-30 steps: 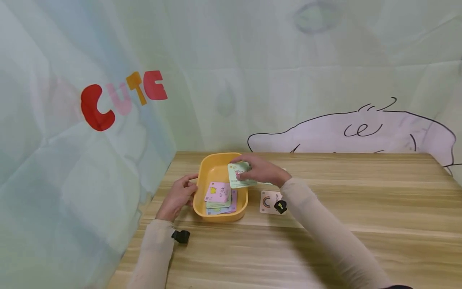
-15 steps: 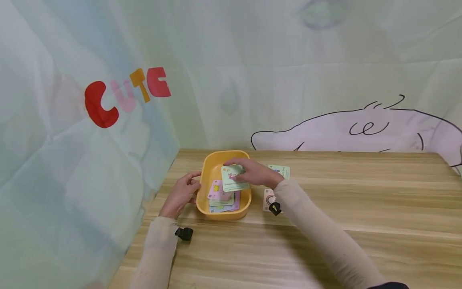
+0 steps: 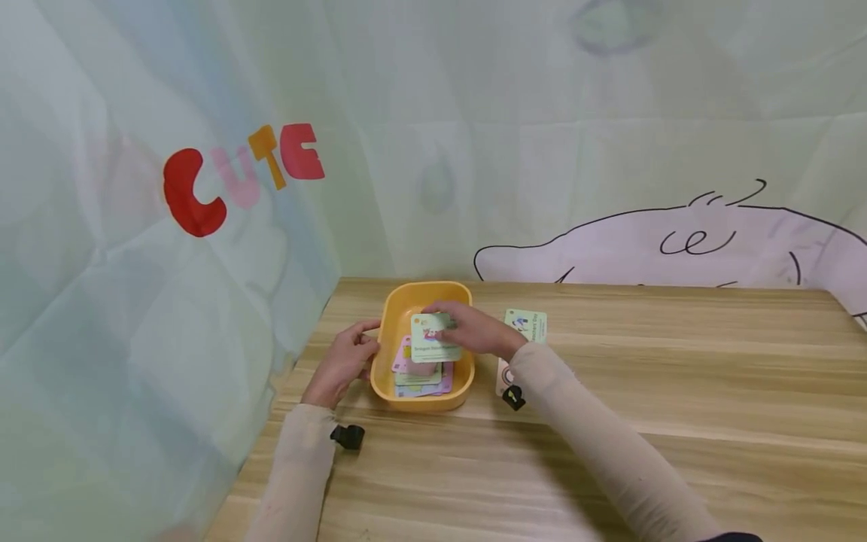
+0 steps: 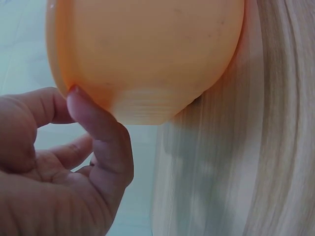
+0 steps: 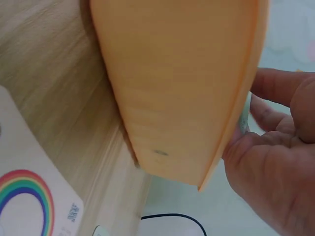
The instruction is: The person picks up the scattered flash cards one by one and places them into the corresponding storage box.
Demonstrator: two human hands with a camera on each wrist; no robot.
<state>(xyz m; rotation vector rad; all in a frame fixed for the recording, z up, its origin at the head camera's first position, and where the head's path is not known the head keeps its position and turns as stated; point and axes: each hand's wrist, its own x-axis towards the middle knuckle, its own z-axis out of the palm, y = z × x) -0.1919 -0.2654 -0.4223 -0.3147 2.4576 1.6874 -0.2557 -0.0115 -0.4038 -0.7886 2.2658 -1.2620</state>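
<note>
My right hand (image 3: 472, 329) pinches a light green card (image 3: 425, 342) by its right side, above the inside of a yellow plastic bin (image 3: 384, 369). The card carries a small picture and a line of text, partly covered by my thumb. Below it, a pink card (image 3: 400, 361) and several other cards (image 3: 418, 391) lie loosely piled on the bin's floor. My left hand (image 3: 342, 365) holds the bin's left rim. In the left wrist view, the thumb (image 4: 96, 115) touches the outer wall just under the rim, and another finger reaches behind it.
To the right of the bin lie a green card (image 3: 526, 324) and a rainbow card (image 5: 29, 196), partly behind my right forearm. The wooden table (image 3: 643, 361) meets a printed cloth backdrop (image 3: 406, 188) at the back and left. A black device (image 3: 348, 436) sits at my left wrist.
The right hand has brought the green card left and slightly down, further over the pile. Its arm uncovers more of the other green card. The left hand stays at the rim; the view shifts slightly.
</note>
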